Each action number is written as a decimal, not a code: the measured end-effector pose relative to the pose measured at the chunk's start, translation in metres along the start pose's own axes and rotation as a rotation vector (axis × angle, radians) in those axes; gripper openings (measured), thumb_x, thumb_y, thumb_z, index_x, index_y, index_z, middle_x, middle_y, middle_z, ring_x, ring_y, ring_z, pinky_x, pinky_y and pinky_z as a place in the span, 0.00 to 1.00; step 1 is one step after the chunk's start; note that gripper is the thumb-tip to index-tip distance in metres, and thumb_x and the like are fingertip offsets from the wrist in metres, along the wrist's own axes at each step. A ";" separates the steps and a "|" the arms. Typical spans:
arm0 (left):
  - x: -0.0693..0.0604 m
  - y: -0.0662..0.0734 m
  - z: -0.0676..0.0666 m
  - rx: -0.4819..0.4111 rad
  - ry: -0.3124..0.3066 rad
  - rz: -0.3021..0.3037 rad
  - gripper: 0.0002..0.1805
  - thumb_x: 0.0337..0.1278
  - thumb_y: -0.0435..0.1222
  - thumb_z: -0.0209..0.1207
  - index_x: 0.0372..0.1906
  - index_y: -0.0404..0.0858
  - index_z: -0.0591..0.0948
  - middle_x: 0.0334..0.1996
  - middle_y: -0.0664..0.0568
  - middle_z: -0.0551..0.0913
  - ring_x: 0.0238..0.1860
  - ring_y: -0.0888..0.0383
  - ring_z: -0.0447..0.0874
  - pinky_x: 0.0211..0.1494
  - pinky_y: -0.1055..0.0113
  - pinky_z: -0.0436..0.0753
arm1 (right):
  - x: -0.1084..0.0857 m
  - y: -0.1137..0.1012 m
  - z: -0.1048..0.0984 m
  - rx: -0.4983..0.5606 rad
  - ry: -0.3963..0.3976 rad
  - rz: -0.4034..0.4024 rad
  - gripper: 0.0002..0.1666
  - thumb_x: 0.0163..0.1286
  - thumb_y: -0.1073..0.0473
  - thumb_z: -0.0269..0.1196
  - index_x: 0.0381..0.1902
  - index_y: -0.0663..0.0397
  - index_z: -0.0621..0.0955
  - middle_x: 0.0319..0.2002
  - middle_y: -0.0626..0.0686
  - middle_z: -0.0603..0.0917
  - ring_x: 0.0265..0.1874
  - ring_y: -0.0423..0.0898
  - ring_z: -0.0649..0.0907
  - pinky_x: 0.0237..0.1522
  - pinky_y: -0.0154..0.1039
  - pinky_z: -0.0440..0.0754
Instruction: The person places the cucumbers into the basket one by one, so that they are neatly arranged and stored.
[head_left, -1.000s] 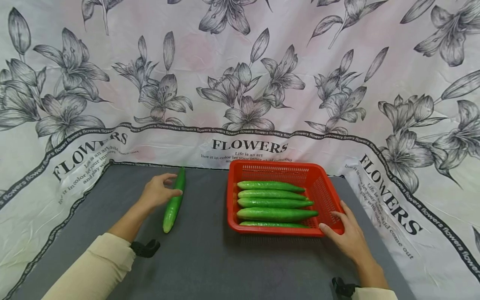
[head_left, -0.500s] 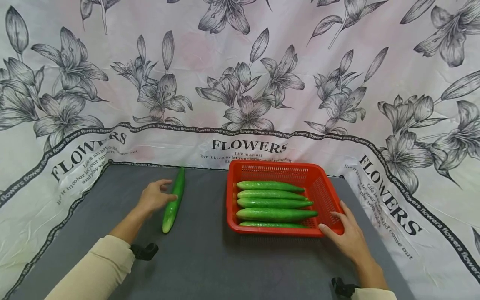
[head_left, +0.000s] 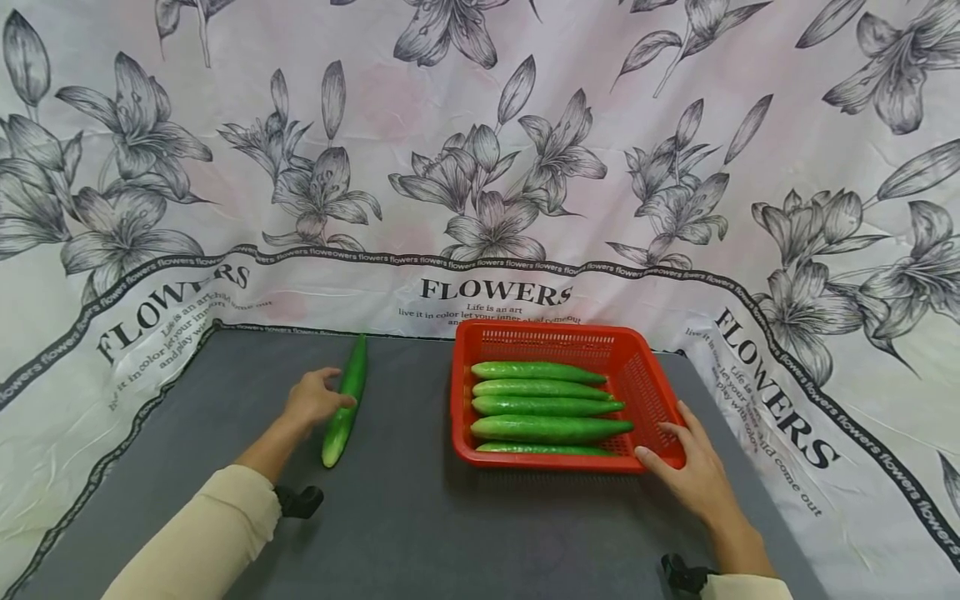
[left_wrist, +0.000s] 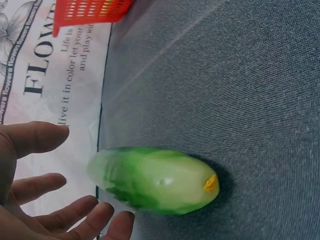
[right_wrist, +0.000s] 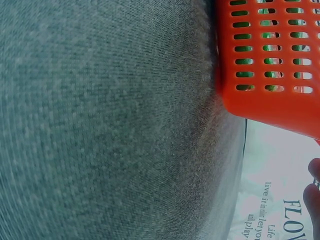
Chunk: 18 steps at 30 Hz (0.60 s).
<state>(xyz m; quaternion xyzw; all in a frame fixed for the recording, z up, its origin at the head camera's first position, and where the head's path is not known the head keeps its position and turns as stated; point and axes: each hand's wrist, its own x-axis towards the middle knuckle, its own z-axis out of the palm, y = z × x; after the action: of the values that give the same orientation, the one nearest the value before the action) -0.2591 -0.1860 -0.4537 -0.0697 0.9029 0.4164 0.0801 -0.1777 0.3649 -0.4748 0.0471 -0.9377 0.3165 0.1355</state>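
Observation:
A single green cucumber (head_left: 341,429) lies lengthwise on the grey table, left of the basket. My left hand (head_left: 315,400) is at its left side, the thumb over it in the head view. In the left wrist view the spread fingers (left_wrist: 75,212) are beside the cucumber (left_wrist: 165,180), not wrapped round it. To the right stands a red plastic basket (head_left: 468,454) with several cucumbers (head_left: 555,428) side by side. My right hand (head_left: 693,471) rests at its near right corner, fingers loosely spread. The right wrist view shows the basket's slotted wall (right_wrist: 280,107) and only some fingertips.
The grey table (head_left: 420,533) ends at the back and sides against a white flower-printed cloth (head_left: 360,292). Dark straps (head_left: 300,502) sit on both wrists, below beige sleeves.
My left hand has drawn slightly down and left along the cucumber. The cucumber, the basket and my right hand stay practically where they were.

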 end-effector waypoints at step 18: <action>0.016 -0.011 0.013 -0.014 -0.020 -0.099 0.40 0.52 0.30 0.67 0.70 0.29 0.63 0.54 0.27 0.70 0.46 0.36 0.75 0.36 0.53 0.82 | -0.001 0.002 0.001 -0.010 0.013 -0.002 0.35 0.62 0.45 0.67 0.56 0.66 0.76 0.73 0.61 0.55 0.64 0.67 0.62 0.53 0.67 0.64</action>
<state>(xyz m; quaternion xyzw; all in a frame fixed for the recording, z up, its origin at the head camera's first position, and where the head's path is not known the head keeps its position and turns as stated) -0.2709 -0.1841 -0.4739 -0.1105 0.8945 0.4192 0.1092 -0.1773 0.3653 -0.4771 0.0452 -0.9383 0.3122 0.1420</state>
